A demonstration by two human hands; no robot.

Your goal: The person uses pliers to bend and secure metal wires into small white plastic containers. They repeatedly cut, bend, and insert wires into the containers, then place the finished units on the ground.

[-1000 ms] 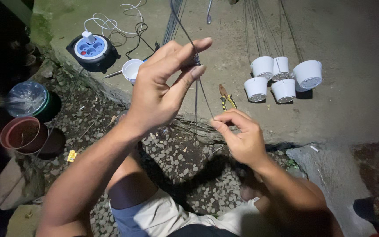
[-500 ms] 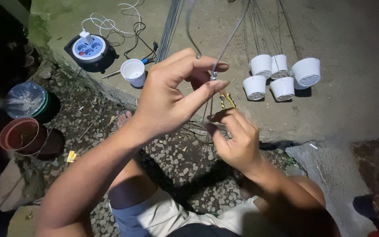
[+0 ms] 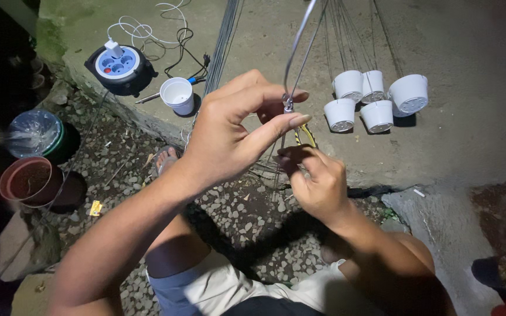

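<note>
Grey metal wire (image 3: 296,55) is what we hold, seen from the one camera on our head. We look down at our two hands above the stony ground.

Our left hand (image 3: 229,131) is higher and a bit farther out. Its thumb and first finger are pinched narrow on the thin bent grey wire, right where two strands meet at a small twist. From that pinch the wire runs up and away from us, out of the top of the picture. So its long line goes near to far, and it points away from us.

Our right hand (image 3: 317,181) is lower and closer to our body, just under the left one. It is curled shut around the lower end of the wire. A small yellow and black tool (image 3: 306,134) shows just above its fingers; we cannot tell if we hold it. The left hand is nearer to the twist.

Far to the right, five small white plastic pots (image 3: 376,99) sit on the grey concrete slab (image 3: 469,146). Far to the left lie a round black cable reel (image 3: 120,69) and a white plastic cup (image 3: 178,95).
</note>
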